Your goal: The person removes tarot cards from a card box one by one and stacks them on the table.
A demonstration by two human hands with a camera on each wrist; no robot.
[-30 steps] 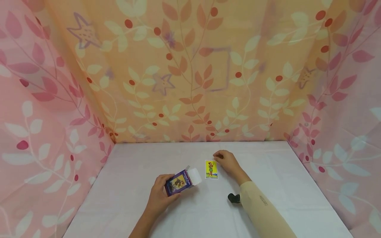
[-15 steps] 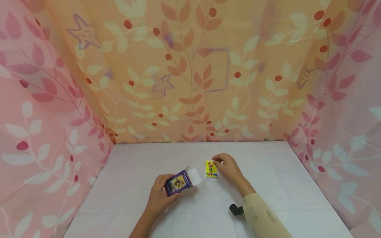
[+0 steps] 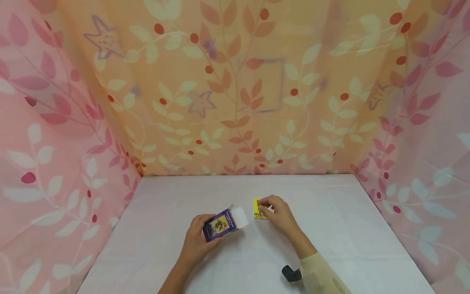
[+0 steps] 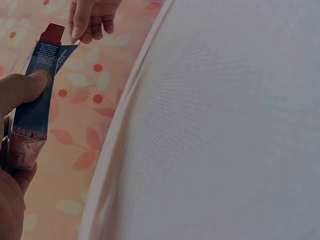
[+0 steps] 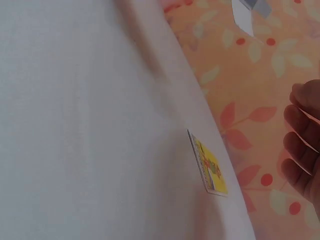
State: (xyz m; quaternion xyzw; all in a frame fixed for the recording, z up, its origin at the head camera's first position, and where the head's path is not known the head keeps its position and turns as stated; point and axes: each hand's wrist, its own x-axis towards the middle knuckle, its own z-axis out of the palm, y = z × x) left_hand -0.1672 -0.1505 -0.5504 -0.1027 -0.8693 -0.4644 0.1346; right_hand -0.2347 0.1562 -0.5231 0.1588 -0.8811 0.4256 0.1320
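On the worktop [image 3: 147, 228], the card [image 3: 258, 216] lies unlifted; left hand [image 3: 196, 241] grips the opened box [image 3: 219, 225], relaxed right hand [image 3: 281, 214] holds nothing.

A table [image 3: 128, 237] covered in plain white cloth [image 3: 235, 269] fills the lower part of the head view. Toward twelve o'clock from its visible middle, a small white-bordered yellow card [image 3: 257, 214] lies flat, picture up, its long sides running twelve to six.
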